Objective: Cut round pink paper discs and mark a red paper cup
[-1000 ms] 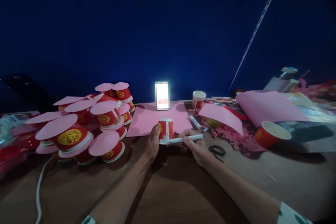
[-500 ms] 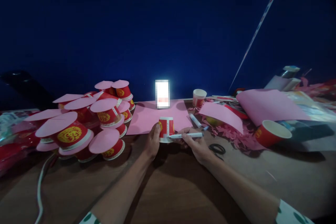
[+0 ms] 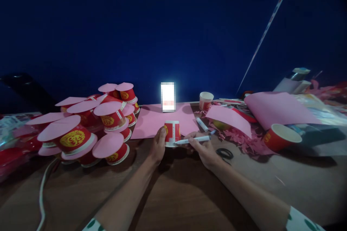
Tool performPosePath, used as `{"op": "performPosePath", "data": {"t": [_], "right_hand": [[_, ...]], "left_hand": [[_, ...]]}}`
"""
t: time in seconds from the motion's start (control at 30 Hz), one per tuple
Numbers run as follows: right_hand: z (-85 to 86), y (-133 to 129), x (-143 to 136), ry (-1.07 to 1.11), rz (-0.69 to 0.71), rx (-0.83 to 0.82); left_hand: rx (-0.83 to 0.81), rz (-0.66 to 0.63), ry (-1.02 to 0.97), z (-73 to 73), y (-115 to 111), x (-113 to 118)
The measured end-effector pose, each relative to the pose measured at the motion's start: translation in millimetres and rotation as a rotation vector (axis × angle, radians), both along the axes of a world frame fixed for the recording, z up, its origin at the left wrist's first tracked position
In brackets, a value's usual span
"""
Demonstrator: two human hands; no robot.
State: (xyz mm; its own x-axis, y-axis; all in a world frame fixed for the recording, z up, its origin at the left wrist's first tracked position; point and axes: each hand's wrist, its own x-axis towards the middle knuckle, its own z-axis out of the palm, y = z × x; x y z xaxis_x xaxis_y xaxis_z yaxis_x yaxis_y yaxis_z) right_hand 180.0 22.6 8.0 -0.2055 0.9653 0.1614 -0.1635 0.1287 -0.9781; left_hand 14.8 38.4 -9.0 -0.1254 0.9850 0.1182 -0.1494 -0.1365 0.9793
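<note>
In front of me a red and white paper cup [image 3: 172,131] is held upside down, its white rim at the bottom. My left hand [image 3: 158,147] is closed around the cup's left side, thumb on the wall. A white marker pen [image 3: 196,139] lies in the closed fingers of my right hand [image 3: 204,150], its tip at the cup's lower front near the rim. Behind the cup a pink paper sheet [image 3: 146,121] lies on the table. The marker's cap [image 3: 213,132] appears to lie just right of my right hand.
Stacked red cups with pink paper cone tops [image 3: 73,133] crowd the left. Rightward are another white marker [image 3: 201,124], a standing cup [image 3: 206,100], a tilted red cup [image 3: 282,138], pink paper scraps [image 3: 244,142] and a black coil [image 3: 224,153]. A bright pixelated screen [image 3: 168,96] stands behind.
The marker's tip has shifted slightly down and right, toward the cup's rim, and the pen tilts a little more. The left hand and cup stay nearly in place.
</note>
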Motion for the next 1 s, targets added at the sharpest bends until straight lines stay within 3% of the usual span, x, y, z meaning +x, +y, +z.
{"op": "performPosePath", "data": {"t": [0.6, 1.0], "right_hand": [[-4.8, 1.4, 0.4, 0.033, -0.016, -0.002], [-3.2, -2.3, -0.3, -0.038, 0.014, 0.052]], "left_hand": [[0.019, 0.001, 0.023, -2.4, 1.3, -1.1], [0.02, 0.021, 0.086, 4.5, -1.9, -1.1]]}}
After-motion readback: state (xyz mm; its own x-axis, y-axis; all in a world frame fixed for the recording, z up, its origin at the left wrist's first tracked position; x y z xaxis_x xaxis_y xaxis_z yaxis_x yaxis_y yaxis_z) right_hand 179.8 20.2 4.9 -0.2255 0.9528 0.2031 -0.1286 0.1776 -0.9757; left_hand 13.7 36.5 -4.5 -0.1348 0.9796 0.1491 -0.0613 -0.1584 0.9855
